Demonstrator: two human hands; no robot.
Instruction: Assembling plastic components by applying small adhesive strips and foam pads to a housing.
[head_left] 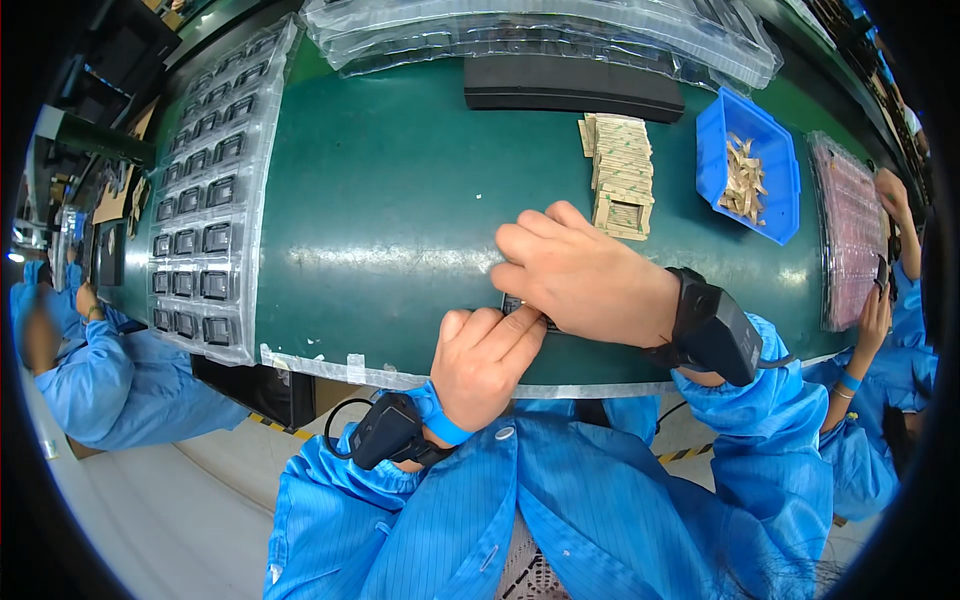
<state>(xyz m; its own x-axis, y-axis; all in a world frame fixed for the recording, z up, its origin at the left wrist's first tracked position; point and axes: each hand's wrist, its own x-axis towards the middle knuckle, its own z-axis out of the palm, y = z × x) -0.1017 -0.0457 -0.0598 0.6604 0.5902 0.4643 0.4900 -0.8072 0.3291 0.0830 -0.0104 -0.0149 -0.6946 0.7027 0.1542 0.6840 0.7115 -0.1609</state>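
Close to the table's near edge, a small dark rectangular part (511, 303) shows between my two hands, mostly covered by fingers. My left hand (482, 362) is closed, its thumb and fingers gripping the part from the near left. Over the part's right side leans my right hand (590, 272), fingers curled and closed; its fingertips are hidden, so what they pinch cannot be made out. Beyond the right hand lies an overlapping stack of tan rectangular frame-shaped pieces (622, 172) with green marks.
A clear tray (245, 190) of black frame parts lies at left. At right stand a blue bin (712, 150) with tan scraps and a pinkish tray (850, 235). A long black box (570, 88) and stacked clear trays (540, 35) are at the back. Co-workers sit on both sides.
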